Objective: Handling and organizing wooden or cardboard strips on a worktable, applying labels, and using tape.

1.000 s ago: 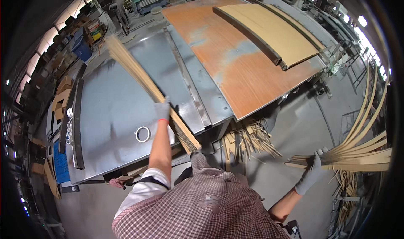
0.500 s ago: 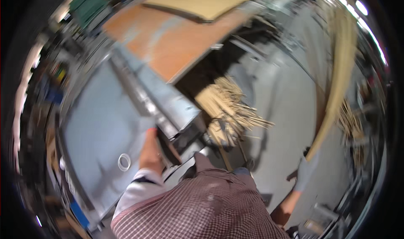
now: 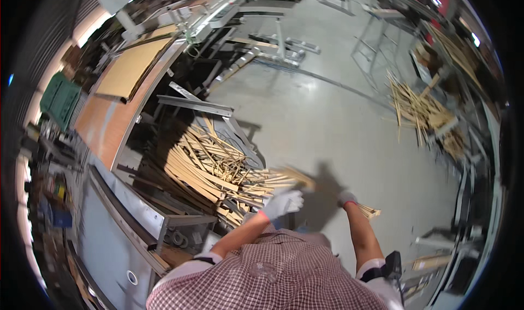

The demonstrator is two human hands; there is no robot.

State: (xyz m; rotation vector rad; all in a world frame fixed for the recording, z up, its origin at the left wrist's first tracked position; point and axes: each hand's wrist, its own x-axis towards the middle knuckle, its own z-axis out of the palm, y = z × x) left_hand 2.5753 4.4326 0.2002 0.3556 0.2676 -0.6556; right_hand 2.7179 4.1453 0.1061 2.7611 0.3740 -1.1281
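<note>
Left hand point(image 3: 284, 203), in a pale glove, just forward of the checked garment point(image 3: 267, 272); fingers loosely curled, with nothing visible between them; parted or closed, impossible to tell. Main pile of wood-coloured strips point(image 3: 202, 165) heaped low, to the left and forward of this hand, nearest ends just beside it. Blurred cluster of strip ends point(image 3: 297, 176) just forward of the left fingertips, between the two hands but closer to the left; contact with either hand not discernible. Right hand point(image 3: 347, 198), in a grey glove with a pink cuff, apart from the left and above the floor point(image 3: 305, 108); fingers largely hidden. Short sheaf of strips point(image 3: 371, 209) projecting to the lower right, just beside the right wrist, remainder out of sight; clamped in the hand or merely adjacent, impossible to tell. At far left, grey metal worktop point(image 3: 106, 233) bearing a white ring point(image 3: 132, 278); forward of it, orange-brown worktop point(image 3: 101, 121) with a tan sheet point(image 3: 131, 69) on top. Forward and to the right, second pile of strips point(image 3: 420, 110), well apart from both hands.
</note>
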